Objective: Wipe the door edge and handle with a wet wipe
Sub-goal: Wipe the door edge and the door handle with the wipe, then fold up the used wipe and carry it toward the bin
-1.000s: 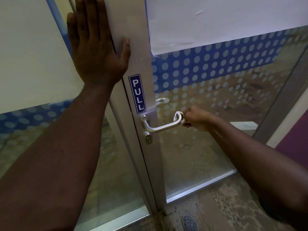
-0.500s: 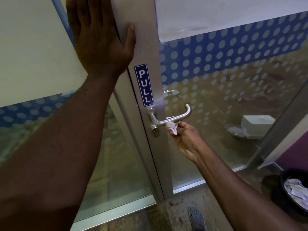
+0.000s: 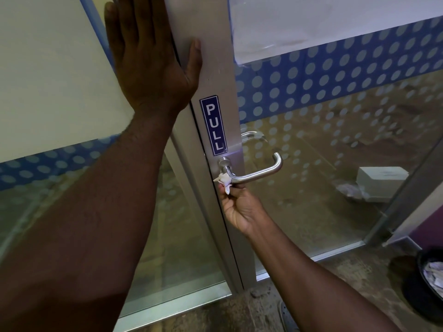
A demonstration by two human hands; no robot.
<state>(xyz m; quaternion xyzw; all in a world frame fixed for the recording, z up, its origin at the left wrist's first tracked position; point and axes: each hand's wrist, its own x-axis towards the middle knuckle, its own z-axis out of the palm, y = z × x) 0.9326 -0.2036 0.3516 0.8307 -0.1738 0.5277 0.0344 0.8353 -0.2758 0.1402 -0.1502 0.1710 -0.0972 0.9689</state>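
A glass door with a brushed metal edge (image 3: 215,75) carries a blue PULL sticker (image 3: 213,125) and a silver lever handle (image 3: 256,172). My left hand (image 3: 148,61) lies flat and open across the seam of the door edge, high up, thumb on the metal. My right hand (image 3: 239,209) reaches up from below the handle and pinches a crumpled white wet wipe (image 3: 224,182) against the handle's neck, close to the door edge. The keyhole under the handle is hidden behind the wipe and fingers.
A fixed glass panel (image 3: 60,92) with frosted film and blue dotted band stands left of the door. Through the glass lie a white box (image 3: 381,180) and crumpled paper. A dark bin (image 3: 429,283) with used wipes sits at the lower right. A grey shoe (image 3: 287,315) shows on the floor.
My right hand has slid the wipe from the handle's far end, under the lever, leftward to the neck by the door edge. My left hand stays pressed on the door.
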